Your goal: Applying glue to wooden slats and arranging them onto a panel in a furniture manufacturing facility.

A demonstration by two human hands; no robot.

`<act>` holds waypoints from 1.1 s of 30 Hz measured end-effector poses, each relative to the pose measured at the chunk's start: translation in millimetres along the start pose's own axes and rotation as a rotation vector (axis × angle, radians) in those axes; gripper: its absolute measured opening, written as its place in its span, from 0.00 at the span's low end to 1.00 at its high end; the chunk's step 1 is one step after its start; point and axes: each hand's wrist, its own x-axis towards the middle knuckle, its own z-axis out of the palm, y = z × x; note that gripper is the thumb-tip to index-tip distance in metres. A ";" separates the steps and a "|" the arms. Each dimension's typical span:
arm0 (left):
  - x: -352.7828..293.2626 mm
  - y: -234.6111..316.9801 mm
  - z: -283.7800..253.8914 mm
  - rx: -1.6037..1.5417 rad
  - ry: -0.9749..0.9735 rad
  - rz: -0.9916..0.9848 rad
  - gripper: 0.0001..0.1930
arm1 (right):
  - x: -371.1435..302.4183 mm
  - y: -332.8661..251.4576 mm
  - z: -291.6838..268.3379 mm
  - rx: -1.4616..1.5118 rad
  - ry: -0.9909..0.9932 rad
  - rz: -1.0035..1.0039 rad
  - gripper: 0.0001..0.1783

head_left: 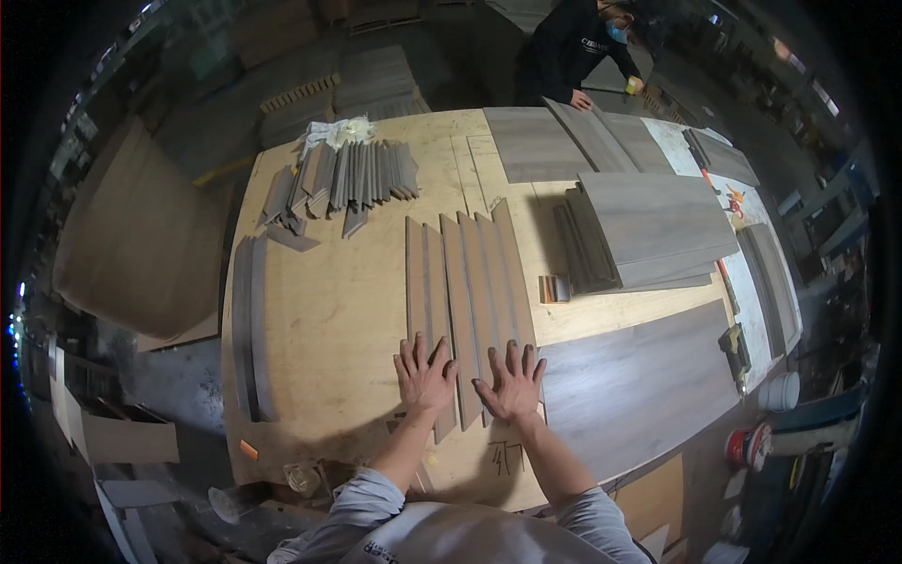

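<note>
Several long wooden strips (460,291) with slanted ends lie side by side on the pale plywood worktable (329,320), brown faces up with greyish edges. My left hand (426,378) rests over the left strips near their close end, fingers spread and pointing away from me. Beside it, my right hand (513,385) lies across the right strips, its fingers also apart and their tips dark with dirt. Neither hand grips anything. Parts of the strips are hidden under my palms and fingers.
A pile of short grey pieces (362,179) sits at the far left; longer grey strips (249,329) line the left edge. Stacked grey panels (658,226) and a flat grey panel (639,385) occupy the right. Across the table a masked co-worker (573,52) touches a board.
</note>
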 end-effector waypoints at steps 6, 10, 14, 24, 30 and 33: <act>7.5 7.2 11.3 -0.037 0.010 0.006 0.30 | 2.8 -1.5 -3.8 0.009 -0.006 -0.004 0.42; 14.8 -1.5 1.1 -0.060 -0.003 0.059 0.29 | 7.2 -2.4 -5.4 0.012 -0.041 -0.020 0.42; -2.0 -22.3 -9.5 -0.510 0.023 -0.013 0.29 | 1.3 16.3 0.4 0.076 -0.067 -0.071 0.44; -158.4 -129.1 -12.9 -0.617 0.423 -0.177 0.18 | -119.2 95.1 40.5 0.051 0.235 0.038 0.41; -128.0 -233.3 -55.2 -0.171 0.543 -0.474 0.28 | -147.0 74.4 38.3 -0.010 0.210 0.119 0.39; -108.0 -308.8 -41.7 0.106 0.396 -0.670 0.33 | -144.8 67.3 39.2 -0.048 0.209 0.191 0.38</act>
